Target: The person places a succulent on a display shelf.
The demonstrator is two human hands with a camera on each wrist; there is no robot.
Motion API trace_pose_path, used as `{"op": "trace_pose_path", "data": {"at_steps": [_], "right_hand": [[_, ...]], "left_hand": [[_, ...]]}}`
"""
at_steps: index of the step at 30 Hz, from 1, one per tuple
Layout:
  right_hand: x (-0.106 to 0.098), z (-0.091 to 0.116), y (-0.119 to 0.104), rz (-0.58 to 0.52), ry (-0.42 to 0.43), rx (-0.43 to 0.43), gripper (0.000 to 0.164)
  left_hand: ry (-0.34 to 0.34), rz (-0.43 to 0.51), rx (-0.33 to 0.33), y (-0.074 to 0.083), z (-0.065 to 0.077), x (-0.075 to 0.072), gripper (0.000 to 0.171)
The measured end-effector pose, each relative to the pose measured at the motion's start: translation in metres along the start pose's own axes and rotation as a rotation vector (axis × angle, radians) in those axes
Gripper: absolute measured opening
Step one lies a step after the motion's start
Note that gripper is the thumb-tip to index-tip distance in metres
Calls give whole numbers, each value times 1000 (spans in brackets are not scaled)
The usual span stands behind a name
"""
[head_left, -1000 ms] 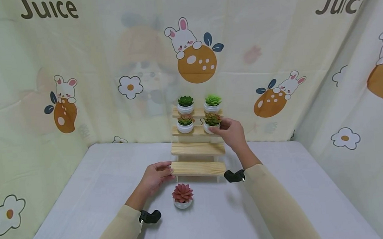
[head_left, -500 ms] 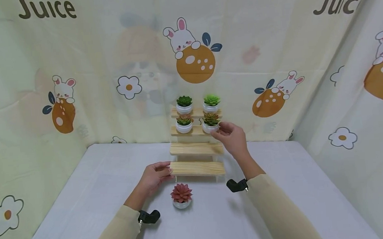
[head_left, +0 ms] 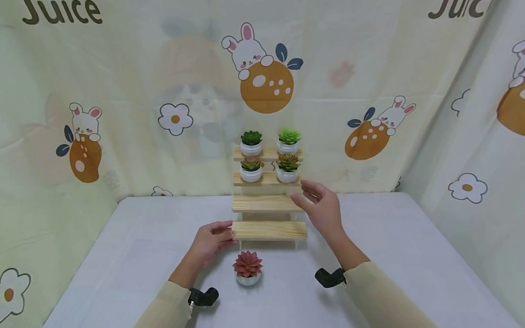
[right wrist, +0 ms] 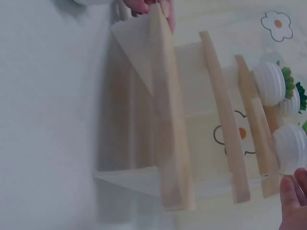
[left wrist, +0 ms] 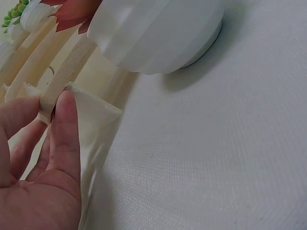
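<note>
A stepped wooden shelf stand [head_left: 269, 230] with pale boards on white side supports stands on the table. My left hand [head_left: 210, 245] pinches the left end of its lowest board; in the left wrist view the thumb and fingers [left wrist: 64, 134] lie on either side of that end. My right hand [head_left: 322, 208] is beside the stand's right side, fingers loosely bent and holding nothing. Just above it, a brown-tipped green succulent [head_left: 287, 163] in a white pot sits at the right of the second board from the top. A red succulent [head_left: 247, 264] in a white pot stands in front.
A second brown-tipped succulent [head_left: 251, 170] sits on that same board, at the left. The top board bears a dark green succulent [head_left: 251, 139] and a bright green one [head_left: 289, 137]. A printed curtain [head_left: 138, 91] hangs close behind the white-covered table [head_left: 157, 227].
My right hand has let go of the potted succulent on the second board and moved down, away from it. The left hand keeps its place on the lowest board.
</note>
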State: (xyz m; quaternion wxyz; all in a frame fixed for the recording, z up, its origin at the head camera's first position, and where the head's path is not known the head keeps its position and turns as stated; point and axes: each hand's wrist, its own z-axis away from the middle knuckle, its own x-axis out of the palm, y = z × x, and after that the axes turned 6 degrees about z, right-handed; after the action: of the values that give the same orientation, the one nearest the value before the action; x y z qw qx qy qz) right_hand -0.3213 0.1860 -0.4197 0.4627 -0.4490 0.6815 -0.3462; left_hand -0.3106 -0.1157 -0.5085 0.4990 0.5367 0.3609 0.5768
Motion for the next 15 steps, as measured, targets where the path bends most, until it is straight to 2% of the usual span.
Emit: {"op": "trace_pose_path", "data": {"at_steps": [4,9,15], "right_hand": [[5,14,-1,-22,-8,7,53],[14,30,12,-62,-30,-7,53],[25,51,19,-78,-77,37,49]], "left_hand": [[-7,-2,-2,-1,-1,-1,41],[-6,-9,-5,-1,-1,-1,41],[-11,-21,-6,-1,-2,-2,41]]}}
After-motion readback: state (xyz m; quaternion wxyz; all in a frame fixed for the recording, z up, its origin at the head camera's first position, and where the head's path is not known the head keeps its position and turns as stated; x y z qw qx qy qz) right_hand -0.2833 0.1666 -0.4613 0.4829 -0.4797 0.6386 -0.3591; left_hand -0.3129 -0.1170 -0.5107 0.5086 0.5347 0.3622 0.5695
